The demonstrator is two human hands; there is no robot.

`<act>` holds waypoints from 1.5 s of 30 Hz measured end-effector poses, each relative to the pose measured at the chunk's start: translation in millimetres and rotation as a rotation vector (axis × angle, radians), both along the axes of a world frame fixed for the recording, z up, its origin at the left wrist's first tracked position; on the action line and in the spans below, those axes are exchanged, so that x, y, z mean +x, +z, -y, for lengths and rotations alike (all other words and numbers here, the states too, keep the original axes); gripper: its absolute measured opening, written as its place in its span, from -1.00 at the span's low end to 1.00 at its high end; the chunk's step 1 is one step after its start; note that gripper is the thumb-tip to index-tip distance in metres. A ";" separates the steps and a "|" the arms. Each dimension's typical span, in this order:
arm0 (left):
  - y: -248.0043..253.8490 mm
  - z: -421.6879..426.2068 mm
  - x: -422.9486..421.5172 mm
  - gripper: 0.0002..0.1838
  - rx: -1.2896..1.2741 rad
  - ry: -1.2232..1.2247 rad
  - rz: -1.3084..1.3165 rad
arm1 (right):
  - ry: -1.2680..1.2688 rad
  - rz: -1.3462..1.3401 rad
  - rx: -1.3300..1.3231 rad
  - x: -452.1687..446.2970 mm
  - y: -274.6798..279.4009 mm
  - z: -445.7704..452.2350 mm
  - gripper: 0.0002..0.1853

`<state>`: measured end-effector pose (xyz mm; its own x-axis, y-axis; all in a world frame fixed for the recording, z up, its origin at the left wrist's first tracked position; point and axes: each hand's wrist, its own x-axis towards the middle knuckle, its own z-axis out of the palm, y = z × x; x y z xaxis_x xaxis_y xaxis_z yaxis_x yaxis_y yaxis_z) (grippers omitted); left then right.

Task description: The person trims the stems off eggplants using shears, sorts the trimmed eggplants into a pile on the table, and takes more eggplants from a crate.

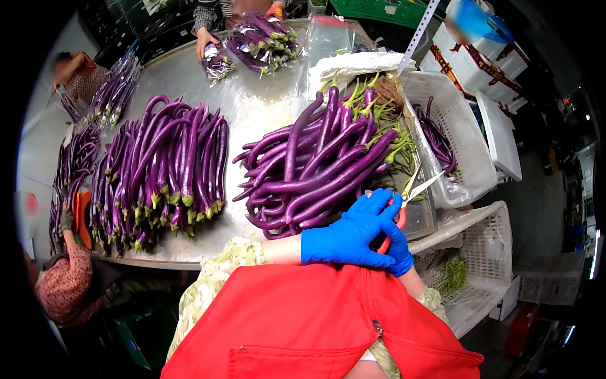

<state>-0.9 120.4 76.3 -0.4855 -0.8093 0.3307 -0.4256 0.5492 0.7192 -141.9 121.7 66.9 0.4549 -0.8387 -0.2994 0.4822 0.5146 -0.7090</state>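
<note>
Both my hands wear blue gloves and meet at the table's front edge. My right hand (398,249) grips a pair of scissors (418,187) by the red handles, with the blades spread and pointing away from me to the right. Across it lies my left hand (350,232), fingers stretched out, with no object visible in it. Just beyond the hands is a loose heap of long purple eggplants (315,170), many with green stems pointing to the back right. Left of it, a row of eggplants (167,164) lies side by side, green ends towards me.
A metal table (243,136) carries everything. At right stand a white crate (467,126) with eggplants and a lined crate (495,252) with cut stems. Across the table, a person's hand (205,43) touches bagged eggplants (262,44). Another person's sleeve (72,271) is at left.
</note>
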 end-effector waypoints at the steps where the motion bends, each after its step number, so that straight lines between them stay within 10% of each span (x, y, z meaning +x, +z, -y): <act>1: 6.6 -0.6 1.8 0.13 0.037 0.002 -0.009 | 0.057 0.093 0.039 -5.3 -6.8 0.3 -0.18; 7: 49.7 5.5 18.8 -0.17 0.412 -0.138 -0.548 | 0.178 0.490 0.068 -18.1 -44.1 5.5 -0.41; 10: 31.2 60.5 70.7 -0.37 0.007 0.370 -0.361 | 0.333 0.439 0.027 -19.4 -42.0 14.2 -0.36; 11: 14.7 87.3 90.0 -0.33 0.187 0.411 -0.714 | 0.388 0.441 0.024 -23.7 -47.5 12.3 -0.34; 13: -3.6 128.4 136.6 -0.31 0.338 0.790 -0.354 | 0.435 0.468 -0.029 -17.7 -43.5 6.6 -0.15; 21: -85.2 209.5 186.2 -0.35 0.599 0.710 0.328 | 0.551 0.412 -0.090 -27.1 -41.3 8.4 -0.17; 26: -16.4 171.1 154.1 -0.67 0.963 0.647 -0.759 | 0.297 0.517 0.043 -33.8 -56.9 14.9 -0.40; 33: -41.4 194.4 150.8 -0.71 0.909 0.487 -0.387 | 0.264 0.427 0.109 -21.5 -50.6 23.5 -0.48; 45: -14.4 135.1 116.0 -0.71 0.974 0.506 -0.528 | 0.073 0.152 -0.088 -29.2 -45.3 31.0 -0.47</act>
<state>115.1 -14.8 61.9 -0.0325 -0.8879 -0.4589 0.0341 -0.4598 0.8873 -171.1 90.6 21.6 0.5502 -0.8214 -0.1500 0.5505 0.4919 -0.6745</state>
